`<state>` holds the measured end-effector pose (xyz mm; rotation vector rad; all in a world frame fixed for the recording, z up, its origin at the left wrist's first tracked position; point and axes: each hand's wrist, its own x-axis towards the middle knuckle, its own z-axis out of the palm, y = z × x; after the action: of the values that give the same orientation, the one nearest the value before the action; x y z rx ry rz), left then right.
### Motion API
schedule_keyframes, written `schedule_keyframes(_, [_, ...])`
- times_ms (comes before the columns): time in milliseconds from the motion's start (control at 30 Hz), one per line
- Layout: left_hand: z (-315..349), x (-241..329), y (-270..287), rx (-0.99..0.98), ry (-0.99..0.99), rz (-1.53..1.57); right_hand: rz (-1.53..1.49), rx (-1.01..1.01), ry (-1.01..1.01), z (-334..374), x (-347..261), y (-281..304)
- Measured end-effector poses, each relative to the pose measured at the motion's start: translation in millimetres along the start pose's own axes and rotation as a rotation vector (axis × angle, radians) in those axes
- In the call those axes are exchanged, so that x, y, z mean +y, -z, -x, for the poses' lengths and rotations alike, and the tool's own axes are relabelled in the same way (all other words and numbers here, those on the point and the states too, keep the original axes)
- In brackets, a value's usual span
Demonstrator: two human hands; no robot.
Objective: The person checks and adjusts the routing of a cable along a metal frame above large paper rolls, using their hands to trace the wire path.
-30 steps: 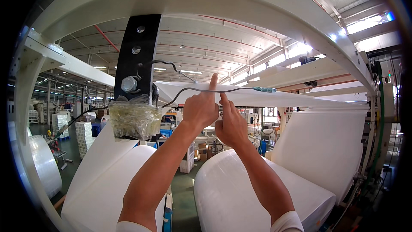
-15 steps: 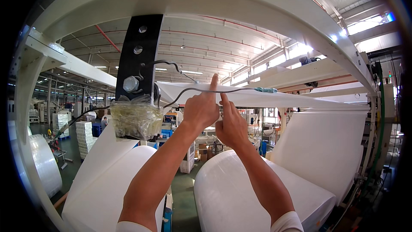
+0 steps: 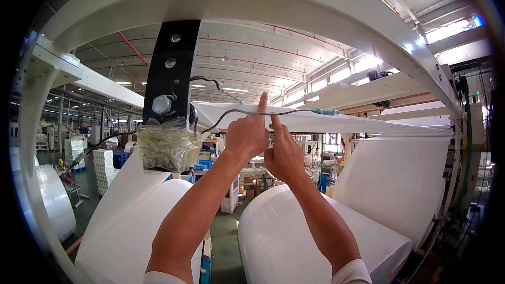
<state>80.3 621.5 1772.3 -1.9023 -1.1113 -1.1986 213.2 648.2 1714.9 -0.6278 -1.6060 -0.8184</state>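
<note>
Both my hands are raised at the middle of the view, next to a thin dark cable (image 3: 226, 112). My left hand (image 3: 245, 135) has its index finger stretched upward and the other fingers folded; nothing shows in it. The cable crosses that index finger. Close beside it, my right hand (image 3: 284, 152) points its index finger up, its tip just under the cable; whether it touches cannot be told. The other right fingers are partly bent, with no held thing visible. A teal wrapping (image 3: 325, 111) covers the cable's right end.
A black perforated bar (image 3: 171, 73) with a large bolt (image 3: 161, 105) hangs from a cream beam (image 3: 252, 5). Clear film wraps a yellowish block (image 3: 168, 146) below it. Large white rolls (image 3: 294, 231) stand below, and a white sheet (image 3: 394, 184) hangs at right.
Hardly anything differs. The view has shifted slightly, while both hands keep their pose by the cable.
</note>
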Motion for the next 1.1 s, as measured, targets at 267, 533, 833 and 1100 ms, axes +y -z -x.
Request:
schedule_keyframes(267, [-1.7, -1.5, -4.2, 0.019, -0.009, -0.019, 0.005, -0.013, -0.010, -0.7, 1.7, 2.0])
schedule_keyframes(533, [-0.4, 1.2, 0.3, 0.008, -0.001, -0.019, -0.008, 0.000, -0.009, -2.5, 0.6, 4.0])
schedule_keyframes(833, [-1.8, -2.4, -7.5, 0.052, -0.025, -0.001, 0.008, -0.005, 0.005, 1.3, 2.1, 2.0])
schedule_keyframes(1100, [-1.6, -1.5, -3.8, 0.018, -0.007, 0.001, 0.010, -0.016, 0.001, -1.1, -2.1, 2.1])
